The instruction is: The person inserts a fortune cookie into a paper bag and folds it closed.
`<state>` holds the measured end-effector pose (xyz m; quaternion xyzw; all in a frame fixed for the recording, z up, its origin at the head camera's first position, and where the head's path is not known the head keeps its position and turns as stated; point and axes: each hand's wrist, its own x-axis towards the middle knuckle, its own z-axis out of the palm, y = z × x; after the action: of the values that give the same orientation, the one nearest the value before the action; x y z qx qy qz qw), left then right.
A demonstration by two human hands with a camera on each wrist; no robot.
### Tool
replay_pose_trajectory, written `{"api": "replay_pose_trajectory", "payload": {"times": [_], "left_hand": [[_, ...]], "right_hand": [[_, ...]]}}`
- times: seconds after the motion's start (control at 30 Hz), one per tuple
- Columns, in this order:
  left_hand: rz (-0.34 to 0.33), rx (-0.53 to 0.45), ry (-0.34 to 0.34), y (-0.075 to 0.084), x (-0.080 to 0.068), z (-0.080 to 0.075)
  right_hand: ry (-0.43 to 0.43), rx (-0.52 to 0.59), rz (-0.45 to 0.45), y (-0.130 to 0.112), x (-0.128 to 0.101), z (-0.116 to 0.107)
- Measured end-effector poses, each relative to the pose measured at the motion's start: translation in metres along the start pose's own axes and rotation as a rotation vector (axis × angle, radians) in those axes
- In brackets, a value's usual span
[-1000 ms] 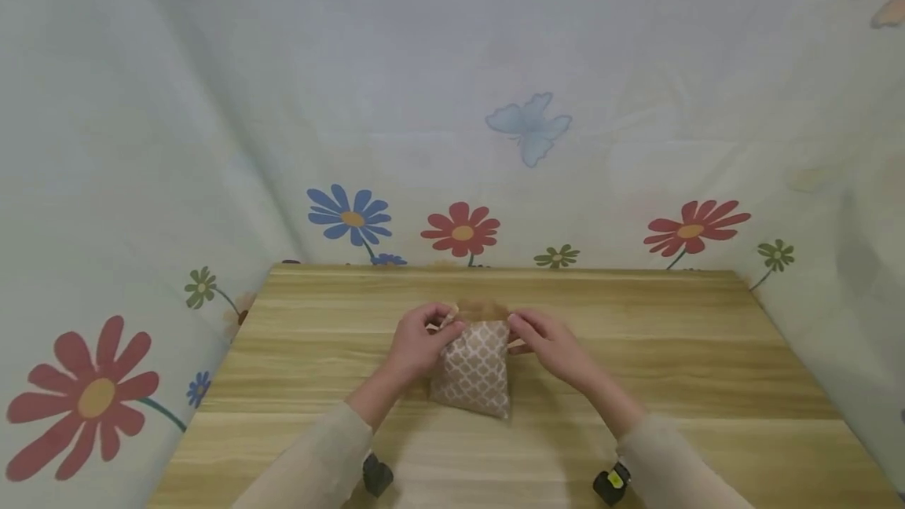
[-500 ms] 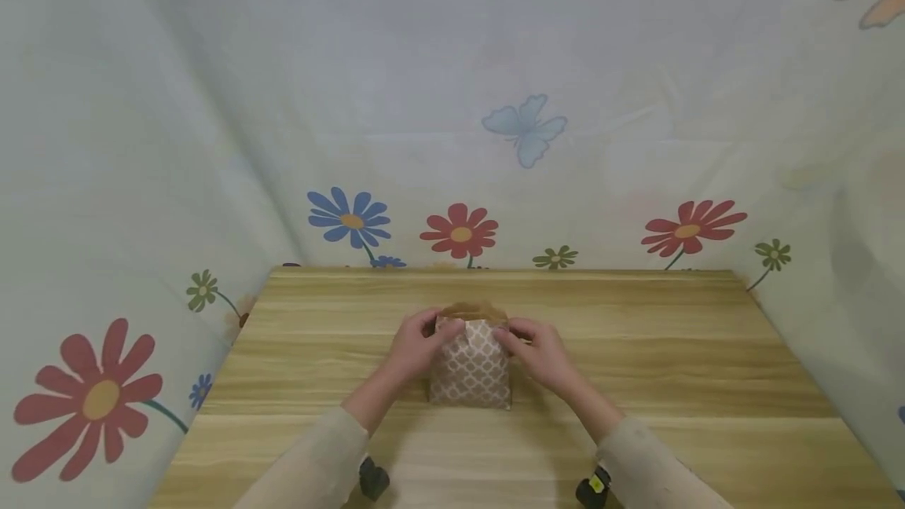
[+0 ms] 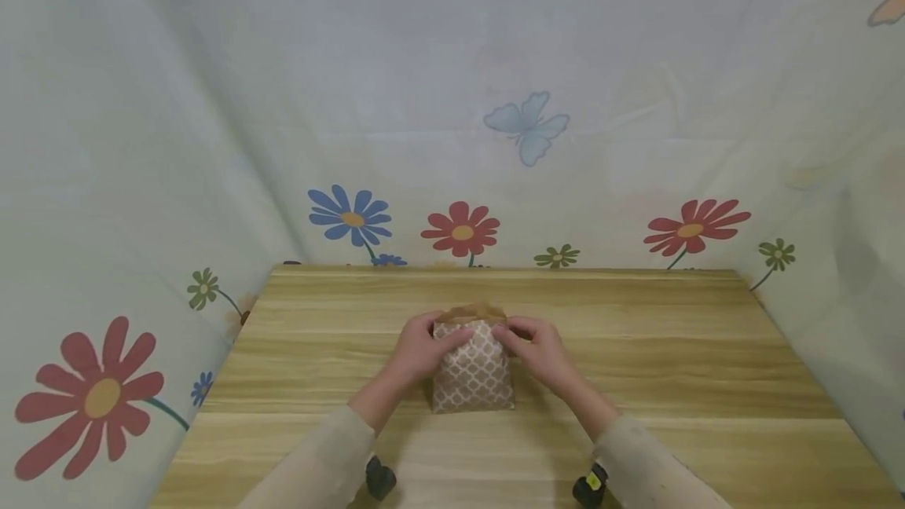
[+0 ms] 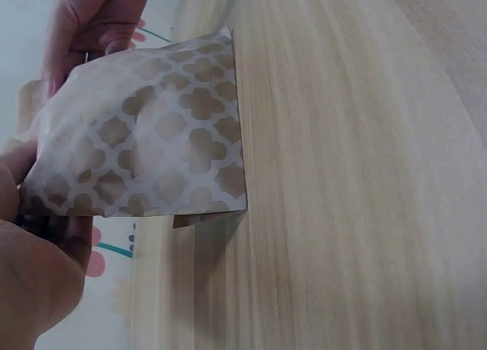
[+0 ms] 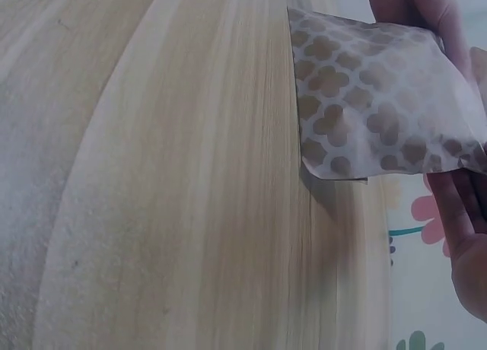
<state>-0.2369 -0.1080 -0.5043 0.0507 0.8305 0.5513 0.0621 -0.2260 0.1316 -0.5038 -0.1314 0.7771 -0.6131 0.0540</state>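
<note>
A small brown paper bag (image 3: 474, 371) with a white quatrefoil pattern stands on the wooden table (image 3: 672, 352), its bottom edge resting on the wood. My left hand (image 3: 424, 348) pinches the bag's upper left corner and my right hand (image 3: 533, 348) pinches its upper right corner. The bag's brown inside shows at its top between the hands. In the left wrist view the bag (image 4: 152, 152) bulges outward between my left hand (image 4: 34, 259) and the other hand's fingers (image 4: 87, 27). In the right wrist view the bag (image 5: 373, 106) is held by my right hand (image 5: 464, 236).
The table is closed in at the back and both sides by a pale cloth (image 3: 452, 100) printed with flowers and a butterfly. Bare wood lies to the left, right and front of the bag. Both forearms wear beige sleeves (image 3: 318, 466).
Both hands moved closer together at the bag's top, and the bag went from tilted to standing squarer on the table.
</note>
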Motion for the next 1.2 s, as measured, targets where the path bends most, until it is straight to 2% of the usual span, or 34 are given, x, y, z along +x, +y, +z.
{"api": "replay_pose_trajectory", "payload": {"times": [0.17,0.4,0.7,0.93,1.2], "left_hand": [[-0.002,0.041,-0.009,0.005,0.000,-0.001],[-0.002,0.042,-0.032,0.006,0.000,-0.003],[-0.045,0.020,0.017,0.001,0.000,-0.002],[-0.035,-0.099,-0.092,-0.005,0.000,-0.005],[0.012,-0.055,-0.080,-0.007,0.000,-0.007]], "right_hand": [[-0.035,0.005,0.003,-0.001,0.000,-0.003],[-0.070,-0.062,0.017,0.001,-0.001,-0.003],[-0.012,-0.043,-0.004,0.001,0.001,-0.001],[0.021,0.016,0.008,0.003,0.002,0.001],[0.017,0.028,-0.002,0.002,0.002,0.003]]}}
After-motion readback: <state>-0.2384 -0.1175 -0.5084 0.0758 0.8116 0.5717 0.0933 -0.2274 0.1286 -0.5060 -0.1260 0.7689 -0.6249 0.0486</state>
